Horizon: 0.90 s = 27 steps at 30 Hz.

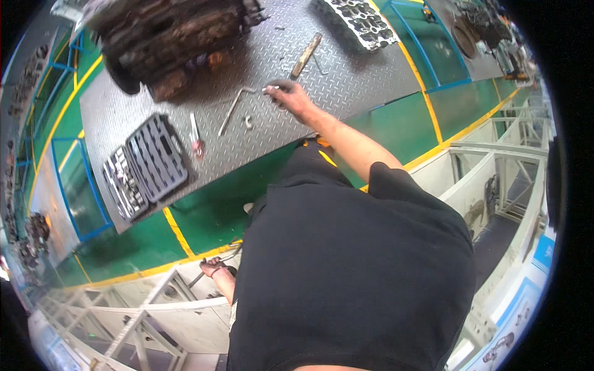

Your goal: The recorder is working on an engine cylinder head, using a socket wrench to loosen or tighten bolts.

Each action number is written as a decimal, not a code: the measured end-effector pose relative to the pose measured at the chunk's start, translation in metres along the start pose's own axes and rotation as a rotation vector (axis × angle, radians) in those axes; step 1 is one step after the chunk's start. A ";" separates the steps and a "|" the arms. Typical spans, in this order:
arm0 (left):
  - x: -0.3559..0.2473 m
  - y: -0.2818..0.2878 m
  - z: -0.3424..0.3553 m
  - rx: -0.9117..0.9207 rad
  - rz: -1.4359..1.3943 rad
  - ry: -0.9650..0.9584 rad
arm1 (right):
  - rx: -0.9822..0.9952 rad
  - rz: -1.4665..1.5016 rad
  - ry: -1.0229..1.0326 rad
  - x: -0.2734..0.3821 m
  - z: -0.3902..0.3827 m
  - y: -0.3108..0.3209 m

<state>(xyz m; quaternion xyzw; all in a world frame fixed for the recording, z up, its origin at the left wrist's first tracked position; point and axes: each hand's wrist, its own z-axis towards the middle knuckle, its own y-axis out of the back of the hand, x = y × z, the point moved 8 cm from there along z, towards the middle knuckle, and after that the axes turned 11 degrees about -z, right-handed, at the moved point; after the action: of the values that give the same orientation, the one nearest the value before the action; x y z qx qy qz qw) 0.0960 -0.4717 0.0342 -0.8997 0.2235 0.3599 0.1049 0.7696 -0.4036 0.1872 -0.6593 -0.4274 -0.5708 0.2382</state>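
My right hand (288, 98) is over the metal table (210, 167), its fingers closed round a small shiny metal piece that pokes out toward the left. An L-shaped bar wrench (231, 111) lies just left of it. Beyond it is a hammer (306, 55) with a worn wooden handle, with a thin bent hex key (320, 65) alongside. Low on the left, my left hand (213, 268) is curled in beside a white shelf frame. What it grips is too small and dark to make out.
A rusty engine block (179, 43) fills the table's far left; a cylinder head (359, 25) lies far right. Nearer are an open socket set case (145, 164), a red-handled screwdriver (196, 136) and a small curved metal part (248, 122). White frames (495, 167) stand behind me.
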 end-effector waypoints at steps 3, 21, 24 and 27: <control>0.060 0.013 0.030 0.056 0.032 0.028 | 0.009 0.063 0.026 0.009 0.060 0.077; 0.179 0.185 -0.194 -0.360 0.094 0.184 | -0.003 0.153 0.128 -0.024 0.411 0.165; 0.184 0.198 -0.214 -0.400 0.045 0.163 | 0.028 0.141 0.131 -0.008 0.412 0.154; 0.197 0.209 -0.234 -0.502 0.043 0.144 | 0.089 0.296 0.229 0.013 0.417 0.142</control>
<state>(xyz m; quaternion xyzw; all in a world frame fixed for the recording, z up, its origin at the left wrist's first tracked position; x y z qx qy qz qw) 0.2632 -0.8009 0.0603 -0.9159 0.1534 0.3413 -0.1454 1.1172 -0.1393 0.1269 -0.6346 -0.3208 -0.5813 0.3955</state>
